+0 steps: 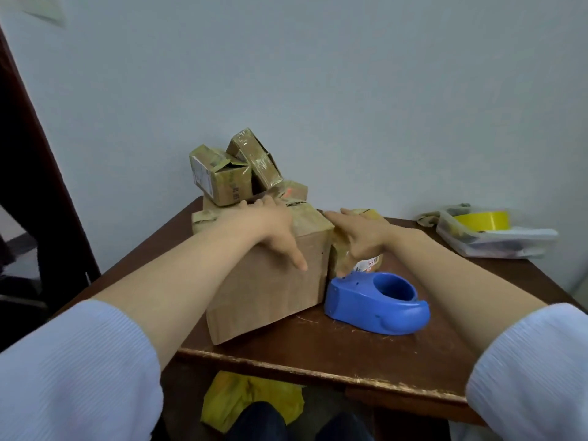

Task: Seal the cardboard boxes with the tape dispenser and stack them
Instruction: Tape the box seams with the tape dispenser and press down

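A large brown cardboard box (270, 291) stands at the middle of the dark wooden table (334, 354). My left hand (270, 227) lies flat on its top, fingers straight, thumb down the front face. My right hand (359, 233) reaches over a smaller taped box (342, 253) beside the large one's right side, fingers stretched out on it. The blue tape dispenser (375, 302) lies on the table just in front of that small box, with no hand on it. Behind the large box several small taped boxes (235, 170) sit in a loose pile against the wall.
At the table's far right a clear plastic tray (496, 240) holds a yellow tape roll (483, 219). A yellow bag (248, 399) lies on the floor under the table's near edge. A dark door frame stands to the left.
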{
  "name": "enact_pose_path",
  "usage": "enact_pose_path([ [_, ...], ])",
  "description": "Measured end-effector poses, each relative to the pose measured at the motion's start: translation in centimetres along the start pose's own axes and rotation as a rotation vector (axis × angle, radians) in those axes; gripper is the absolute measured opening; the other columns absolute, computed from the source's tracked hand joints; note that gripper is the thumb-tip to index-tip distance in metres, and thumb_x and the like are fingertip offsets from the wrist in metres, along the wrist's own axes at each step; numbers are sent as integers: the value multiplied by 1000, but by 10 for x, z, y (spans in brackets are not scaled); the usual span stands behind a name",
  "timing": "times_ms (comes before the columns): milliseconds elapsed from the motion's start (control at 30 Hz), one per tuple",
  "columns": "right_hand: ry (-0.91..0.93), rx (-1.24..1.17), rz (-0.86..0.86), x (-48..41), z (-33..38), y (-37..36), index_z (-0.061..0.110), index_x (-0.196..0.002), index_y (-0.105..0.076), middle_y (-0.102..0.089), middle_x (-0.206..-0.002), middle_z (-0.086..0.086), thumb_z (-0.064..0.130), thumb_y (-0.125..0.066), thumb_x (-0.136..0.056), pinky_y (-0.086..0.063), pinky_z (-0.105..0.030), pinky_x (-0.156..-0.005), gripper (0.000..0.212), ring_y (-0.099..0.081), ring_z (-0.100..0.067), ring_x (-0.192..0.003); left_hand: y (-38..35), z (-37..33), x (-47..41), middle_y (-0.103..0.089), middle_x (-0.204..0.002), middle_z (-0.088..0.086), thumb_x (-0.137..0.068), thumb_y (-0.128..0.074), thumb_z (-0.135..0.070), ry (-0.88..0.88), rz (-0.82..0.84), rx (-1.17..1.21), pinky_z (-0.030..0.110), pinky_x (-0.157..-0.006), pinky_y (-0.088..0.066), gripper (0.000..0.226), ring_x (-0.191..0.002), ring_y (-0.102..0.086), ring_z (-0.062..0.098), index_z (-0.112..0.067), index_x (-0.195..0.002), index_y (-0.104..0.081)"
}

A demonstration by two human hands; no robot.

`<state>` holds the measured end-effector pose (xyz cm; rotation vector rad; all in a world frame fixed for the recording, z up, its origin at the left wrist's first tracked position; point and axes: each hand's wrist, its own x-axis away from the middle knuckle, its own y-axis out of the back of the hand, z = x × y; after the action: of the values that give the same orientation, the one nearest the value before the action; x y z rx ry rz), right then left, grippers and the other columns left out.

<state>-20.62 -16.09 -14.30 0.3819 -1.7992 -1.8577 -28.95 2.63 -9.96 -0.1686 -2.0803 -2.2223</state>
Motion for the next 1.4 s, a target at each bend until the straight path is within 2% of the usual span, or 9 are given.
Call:
enact_pose_path([
  [133,83,-7,-17,-24,-2,-6,31,-141,-34,-38,-145,4,43,-84,-59,-24,-46,-112,97,-28,-25,-137,3,2,-8,-28,-152,14,-69,-83,-37,-36,35,101,41,-101,-42,133,-129,-42,32,-4,-147,20],
  [200,51,41,-29,-29,-12,-6,32,-143,-31,-39,-144,3,40,-80,-61,-34,-44,-106,95,-36,-22,-131,3,2,-8,-42,-140,12,-68,-83,-38,-60,14,49,37,-95,-46,116,-120,-49,30,-5,-150,-8],
  [433,-308,343,-256,-15,-36,-16,11,-151,-1,-2,-158,-17,18,-64,-88,-17,-41,-115,89,-7,-32,-145,-1,1,-8,-48,-127,9,-63,-85,-38,-111,-18,-20,39,-85,-51,90,-109,-54,27,-11,-136,-39],
  [567,-351,73,-481,8,-29,-14,12,-78,-52,-55,-81,-8,10,-48,-84,-37,-30,-53,8,-55,-30,-81,-7,-1,-13,-47,-129,8,-62,-85,-38,-141,-110,44,36,-86,-48,92,-112,-50,26,-14,-137,-37],
  [767,-554,52,13,51,-24,-30,17,-59,-41,-47,-59,2,80,-55,-67,-36,-29,-55,65,-44,-14,-56,-13,-15,-27,-41,-141,9,-57,-84,-41,-163,-139,96,44,-99,-43,98,-125,-43,28,-17,-138,-35],
  [967,-491,-42,14,49,-29,-70,20,-70,-38,-45,-71,4,57,-62,-80,-36,-28,-59,45,-43,-12,-63,-5,-50,-30,-3,-159,14,-78,-52,-63,-105,-265,-10,55,-111,15,92,-146,11,30,-21,-151,-15],
  [1133,-484,-114,41,57,-45,-67,18,-71,-41,-45,-72,3,40,-68,-79,-37,-29,-60,36,-48,-18,-73,10,-116,-58,-48,-126,9,-88,-51,-17,-350,-304,168,35,-89,-40,32,-125,-41,29,-8,-118,-48],
  [1233,-489,-129,78,61,-58,-69,17,-70,-44,-46,-70,3,41,-70,-76,-38,-30,-60,36,-49,-18,-72,-1,-159,-87,-59,-119,10,-91,-51,-9,-357,-255,120,29,-71,-39,28,-103,-57,27,-7,-118,-55],
  [1400,-477,-146,22,65,-75,-76,16,-63,-39,-38,-60,3,69,-63,-71,-28,-26,-50,58,-39,-13,-55,-29,-186,-132,-49,-131,17,-92,-57,-18,-207,-156,-82,45,-95,-44,36,-122,-45,34,-6,-125,-53],
])
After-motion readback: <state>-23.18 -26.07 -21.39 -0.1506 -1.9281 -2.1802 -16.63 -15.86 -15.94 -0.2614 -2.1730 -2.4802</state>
